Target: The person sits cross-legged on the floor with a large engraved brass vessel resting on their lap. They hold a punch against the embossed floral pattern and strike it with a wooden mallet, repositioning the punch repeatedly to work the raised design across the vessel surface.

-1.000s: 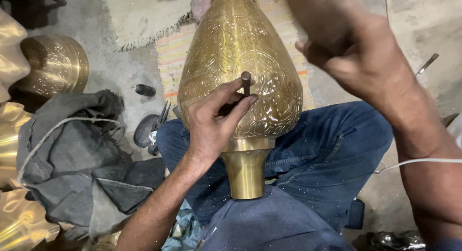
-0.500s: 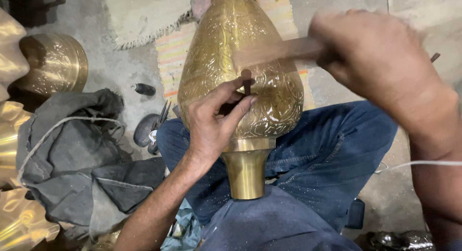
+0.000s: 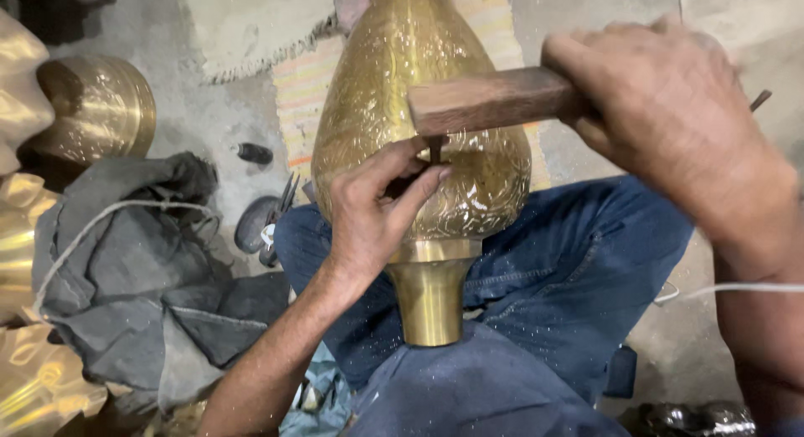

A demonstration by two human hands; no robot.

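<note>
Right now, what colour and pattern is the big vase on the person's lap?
The vase is shiny golden brass, covered in fine engraved swirly patterns; its neck is plain. The head view shows it.

Metal-craft workshop, floor-level: bare concrete floor (image 3: 193,110), engraved pear-shaped brass vessel (image 3: 394,77) w/ more polished brass bowls (image 3: 105,106) alongside, wooden mallet (image 3: 494,98), small hand tools (image 3: 280,207), heap of grey work rags (image 3: 142,278).

The engraved vase (image 3: 423,110) lies across your lap, its neck toward you, on your legs (image 3: 536,261). Your left hand (image 3: 373,215) sets a punch (image 3: 434,148) against its belly; your right hand (image 3: 670,110) holds the wooden mallet (image 3: 490,100) on top of the punch. To your left lies a crumpled cloth (image 3: 142,278), with a metal bowl (image 3: 105,106) beyond it.
</note>
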